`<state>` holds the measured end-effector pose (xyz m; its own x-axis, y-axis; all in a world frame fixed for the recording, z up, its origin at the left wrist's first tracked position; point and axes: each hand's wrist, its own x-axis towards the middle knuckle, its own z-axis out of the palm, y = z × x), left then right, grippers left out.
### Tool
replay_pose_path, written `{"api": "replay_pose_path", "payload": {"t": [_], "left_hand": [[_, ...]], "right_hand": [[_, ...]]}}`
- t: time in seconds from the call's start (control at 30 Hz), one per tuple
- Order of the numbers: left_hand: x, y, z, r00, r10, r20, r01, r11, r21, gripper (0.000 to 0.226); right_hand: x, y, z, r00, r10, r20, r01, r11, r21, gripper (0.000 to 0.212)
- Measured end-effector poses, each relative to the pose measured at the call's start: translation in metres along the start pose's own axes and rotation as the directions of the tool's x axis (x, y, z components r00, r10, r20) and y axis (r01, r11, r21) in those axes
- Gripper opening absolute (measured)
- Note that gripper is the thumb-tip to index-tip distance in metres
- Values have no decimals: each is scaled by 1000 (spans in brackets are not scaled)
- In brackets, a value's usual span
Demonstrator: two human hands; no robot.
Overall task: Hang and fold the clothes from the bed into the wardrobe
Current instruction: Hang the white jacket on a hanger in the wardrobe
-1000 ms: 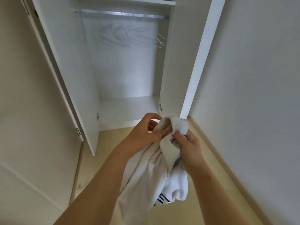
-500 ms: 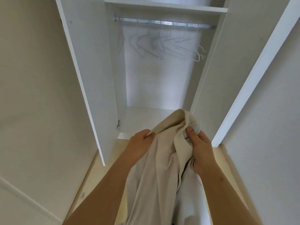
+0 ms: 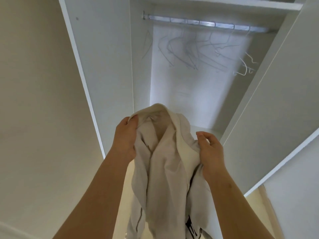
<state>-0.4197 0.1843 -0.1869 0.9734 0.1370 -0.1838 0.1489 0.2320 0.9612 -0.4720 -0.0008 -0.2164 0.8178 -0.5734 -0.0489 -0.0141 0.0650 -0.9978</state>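
I hold a cream-white garment (image 3: 164, 161) with dark lettering low down, in front of the open wardrobe (image 3: 189, 94). My left hand (image 3: 125, 138) grips the left edge of its collar opening. My right hand (image 3: 211, 150) is at the garment's right side, with the cloth bunched under its palm and thumb. Its upper fingers are loosely curled off the fabric. The rest of the garment hangs down between my forearms. A metal rail (image 3: 207, 24) crosses the top of the wardrobe, and several bare wire hangers (image 3: 195, 54) hang from it.
The wardrobe's left door (image 3: 96, 66) and right door (image 3: 276, 109) stand open on either side of me. A shelf (image 3: 224, 2) sits above the rail. The wardrobe's bottom board (image 3: 207, 131) is bare. Plain walls close in on both sides, and pale flooring (image 3: 259, 204) shows below.
I have moved closer to the wardrobe and my view has tilted up. The collar has spread open between my hands, and my right hand's fingers have loosened from their pinch.
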Motion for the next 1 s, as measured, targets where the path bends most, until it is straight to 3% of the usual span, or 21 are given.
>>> {"api": "replay_pose_path", "payload": {"t": [0.4,0.63,0.8,1.0], "left_hand": [[204,92,20,984,161,-79,-176,956,-234,19],[273,109,32,986,159,-55,-168,935,-312,21],[322,123,52,980,192,-51,-198,917,-346,22],[388,133,89,973,206,-100,-228,910,-347,25]], "right_hand": [[169,-29,165,996,-89,9,90,994,-69,26],[232,-15,222,998,14,66,-4,987,-159,20],[281,-10,260,990,52,133,-31,987,-159,19],[365,-7,293,942,113,317,-19,958,-286,20]]}}
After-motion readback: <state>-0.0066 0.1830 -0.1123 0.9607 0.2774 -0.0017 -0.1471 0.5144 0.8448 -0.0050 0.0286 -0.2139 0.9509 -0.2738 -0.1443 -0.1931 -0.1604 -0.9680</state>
